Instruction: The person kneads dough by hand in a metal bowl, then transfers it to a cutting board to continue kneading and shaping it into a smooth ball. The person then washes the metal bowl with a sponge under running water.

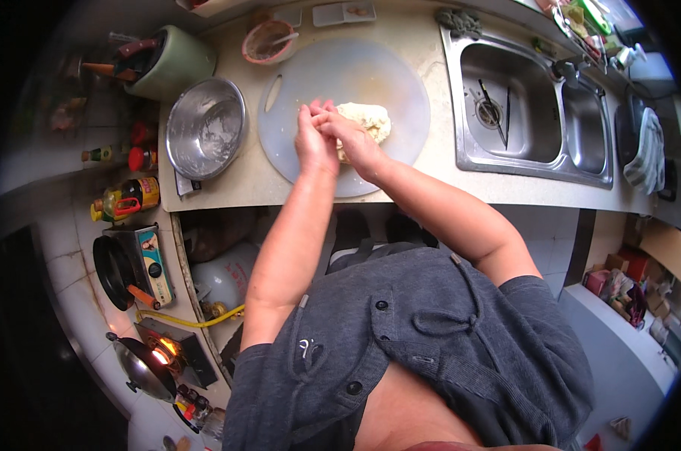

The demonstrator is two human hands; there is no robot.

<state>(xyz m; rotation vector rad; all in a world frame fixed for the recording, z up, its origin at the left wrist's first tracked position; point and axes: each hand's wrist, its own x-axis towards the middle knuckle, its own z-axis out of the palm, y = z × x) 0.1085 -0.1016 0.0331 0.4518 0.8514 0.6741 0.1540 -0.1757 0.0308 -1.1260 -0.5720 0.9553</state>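
Observation:
A lump of pale, rough dough [374,119] sits on a round translucent plastic cutting board [301,73] with a handle slot. Over the board, at the dough's left side, my two hands meet. My left hand [313,141] is turned palm up with its thumb apart. The fingers of my right hand [356,138] lie across the left palm and fingers, and partly hide them. Nothing shows in either hand. My right hand covers part of the dough; whether it presses on it is hidden. Left of the board stands a steel mixing bowl [205,128] with floury residue inside.
A small bowl [268,42] with a spoon and a white divided dish [344,14] stand behind the board. To the right is a steel double sink [509,101] with chopsticks [493,115] in it. At left are a knife holder [174,62], a frying pan [114,273] and a lit gas burner [165,350].

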